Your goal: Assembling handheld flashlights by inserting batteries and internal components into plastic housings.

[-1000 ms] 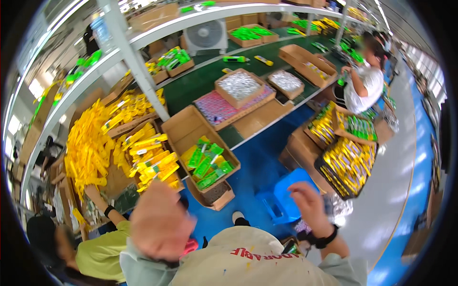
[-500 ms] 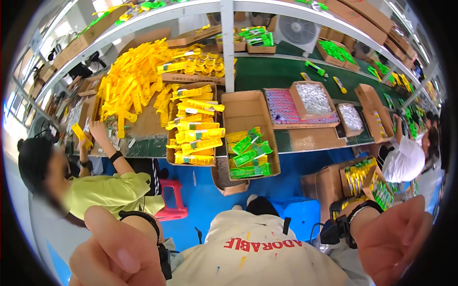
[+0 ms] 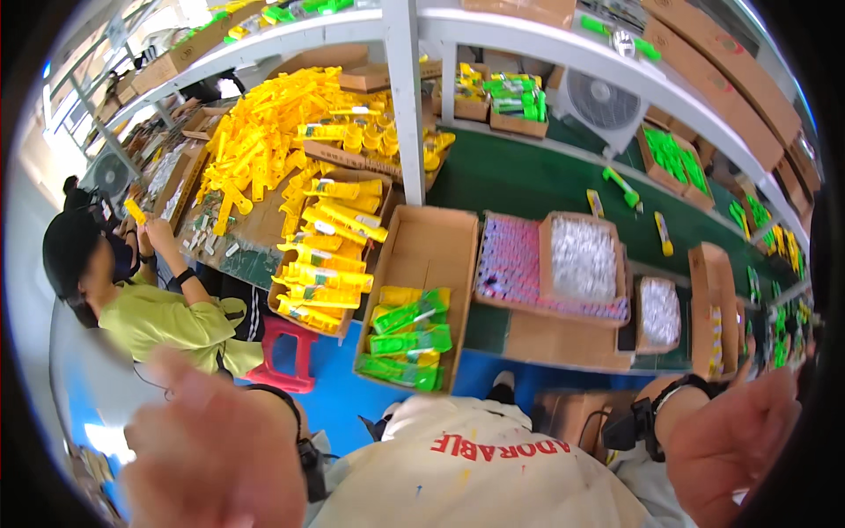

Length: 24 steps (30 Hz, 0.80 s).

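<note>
Hands point(image 3: 216, 449) point(image 3: 732, 444), oblong cardboard box point(image 3: 429, 251), glossy packets point(image 3: 410, 341)

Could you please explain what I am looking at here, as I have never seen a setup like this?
Certainly. There is no machine arm: these are a person's bare hands, seen from a camera worn on their head, looking down. Its wide lens bends straight edges. The left hand and right hand are near the lower corners; I see nothing held, though the left is blurred. Ahead, a green work surface carries silver pieces in a box, and a heap of yellow pieces lies further left. An open cardboard box at the near edge contains green packets. A co-worker sits at left.
</note>
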Available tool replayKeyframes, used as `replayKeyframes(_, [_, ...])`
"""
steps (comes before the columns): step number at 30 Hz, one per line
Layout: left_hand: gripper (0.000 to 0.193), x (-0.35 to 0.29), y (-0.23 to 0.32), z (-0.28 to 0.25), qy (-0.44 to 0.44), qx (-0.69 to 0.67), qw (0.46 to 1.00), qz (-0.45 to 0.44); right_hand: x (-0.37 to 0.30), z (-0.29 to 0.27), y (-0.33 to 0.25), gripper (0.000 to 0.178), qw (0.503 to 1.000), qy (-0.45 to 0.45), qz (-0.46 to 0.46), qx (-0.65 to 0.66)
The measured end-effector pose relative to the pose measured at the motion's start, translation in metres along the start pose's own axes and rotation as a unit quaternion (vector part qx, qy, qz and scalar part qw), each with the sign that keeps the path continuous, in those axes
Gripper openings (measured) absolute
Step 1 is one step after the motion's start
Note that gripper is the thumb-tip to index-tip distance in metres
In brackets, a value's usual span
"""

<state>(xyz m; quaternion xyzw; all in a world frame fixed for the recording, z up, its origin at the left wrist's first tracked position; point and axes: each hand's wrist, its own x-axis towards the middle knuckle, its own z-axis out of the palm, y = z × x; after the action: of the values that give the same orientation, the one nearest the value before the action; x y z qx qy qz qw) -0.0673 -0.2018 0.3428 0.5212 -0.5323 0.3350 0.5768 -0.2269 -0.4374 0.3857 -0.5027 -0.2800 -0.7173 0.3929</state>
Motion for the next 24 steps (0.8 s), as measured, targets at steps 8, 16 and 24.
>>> replayKeyframes(8, [0.072, -0.173, -0.132, 0.076, -0.517, 0.473, 0.547, -0.459, -0.004, -0.145, 0.088, 0.021, 0.859, -0.287, 0.422, -0.049])
replayKeyframes(16, [0.051, -0.23, -0.159, 0.073, -0.584, 0.476, 0.475, -0.456, -0.146, -0.226, 0.128, 0.024, 0.686, -0.299, 0.654, -0.109])
replayKeyframes(24, [0.042, -0.154, -0.141, 0.096, -0.555, 0.423, 0.612, -0.372, -0.184, -0.191, 0.151, 0.035, 0.68, -0.419, 0.59, -0.119])
